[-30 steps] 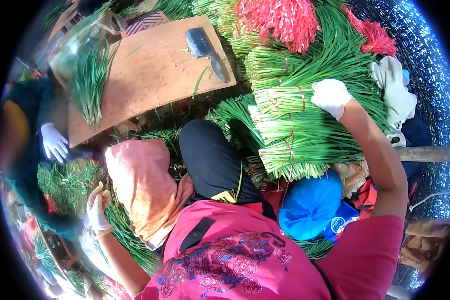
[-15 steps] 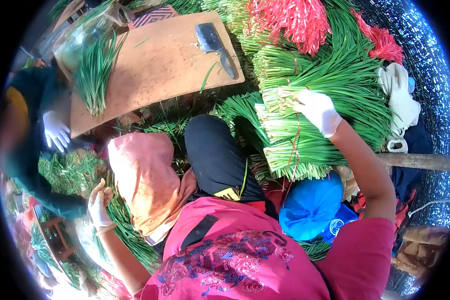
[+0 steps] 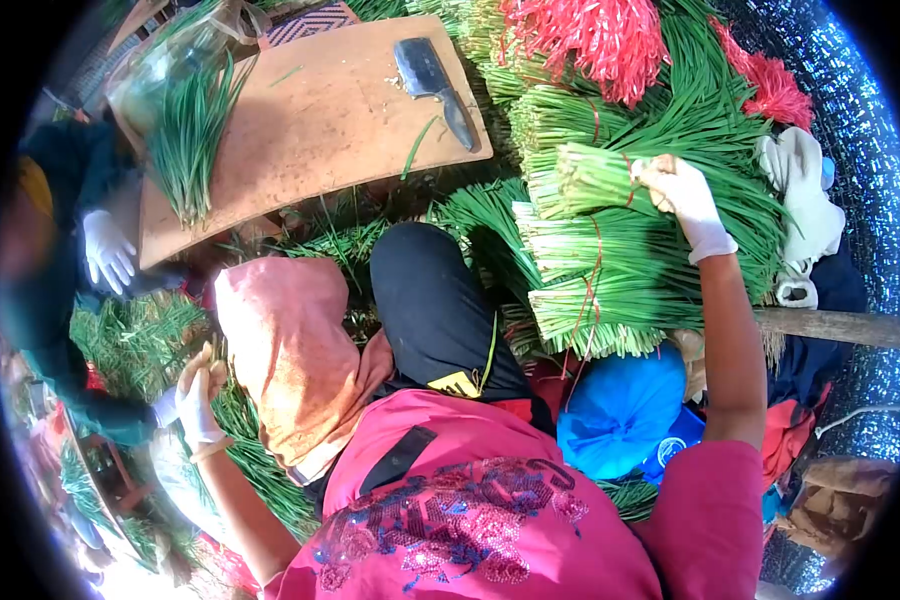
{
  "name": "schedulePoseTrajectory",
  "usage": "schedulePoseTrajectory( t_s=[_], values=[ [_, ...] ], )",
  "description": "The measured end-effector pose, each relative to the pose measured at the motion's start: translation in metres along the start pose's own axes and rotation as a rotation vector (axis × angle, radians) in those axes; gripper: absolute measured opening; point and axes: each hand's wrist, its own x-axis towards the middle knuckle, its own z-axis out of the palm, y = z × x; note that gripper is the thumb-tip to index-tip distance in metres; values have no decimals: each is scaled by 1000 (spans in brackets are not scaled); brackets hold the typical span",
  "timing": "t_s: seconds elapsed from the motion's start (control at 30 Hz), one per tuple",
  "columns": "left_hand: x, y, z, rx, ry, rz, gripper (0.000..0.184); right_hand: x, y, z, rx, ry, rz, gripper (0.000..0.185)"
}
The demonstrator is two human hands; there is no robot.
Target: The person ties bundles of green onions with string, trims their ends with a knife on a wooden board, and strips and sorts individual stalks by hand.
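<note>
right hand (image 3: 682, 200) shifted from cut ends to red band (image 3: 629, 180), wrist bent, fingers pinched there; green bundle (image 3: 592, 178) atop pile's left edge. left hand (image 3: 199, 402) fingers curled, grip unclear.

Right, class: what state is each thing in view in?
Cleaver: flat on board
Board: littered with scraps
Bundles: stacked, some visibly tied
Red strips: bunched
Blue bag: bulging
Right hand: gloved, touching a bundle
Left hand: gloved, fingers bent
Co-worker's hand: gloved, fingers spread
</note>
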Motion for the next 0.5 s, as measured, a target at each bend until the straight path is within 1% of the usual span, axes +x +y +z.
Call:
schedulePoseTrajectory(
  t_s=[0.03, 0.07, 0.1, 0.13, 0.17, 0.2, 0.23, 0.27, 0.3, 0.33, 0.4, 0.43, 0.47, 0.5],
  values=[
    [4, 17, 18, 42, -56, 76, 34, -5, -2, 8, 15, -19, -8, 17],
    [0, 48, 64, 13, 25, 92, 33, -9, -3, 15, 28, -40, -17, 19],
    [1, 71, 103, 73, -19, 81, 33, -7, -1, 18, 93, -103, 10, 21],
    [11, 75, 133, 96, -175, 139, 34, -6, 6, 21, 31, -73, -3, 21],
    [9, 102, 188, 115, -352, 323, 38, -8, 10, 23, 24, -50, -67, 20],
    [-4, 131, 234, 153, -473, 161, 45, -10, 14, 24, 18, -24, -131, 20],
    [10, 110, 274, 20, -685, 278, 56, -11, 20, 24, -115, 36, -296, 19],
    [13, 113, 313, 35, -820, 301, 68, -13, 27, 24, -246, 99, -461, 19],
    [18, 104, 354, 86, -866, 366, 79, -17, 31, 22, -380, 167, -625, 19],
    [17, 91, 396, 45, -878, 402, 89, -31, 14, 29, -389, 197, -535, 16],
    [14, 78, 455, 9, -905, 485, 94, -21, 40, 29, -141, 102, -307, 14],
    [11, 79, 470, 49, -959, 368, 93, -28, 32, 37, -28, 85, -246, 12],
    [7, 79, 484, 88, -1012, 246, 92, -35, 24, 43, -74, 130, -224, 11],
    [5, 71, 488, 84, -1009, 231, 91, -41, 21, 53, 53, 111, -184, 10]
  ],
)
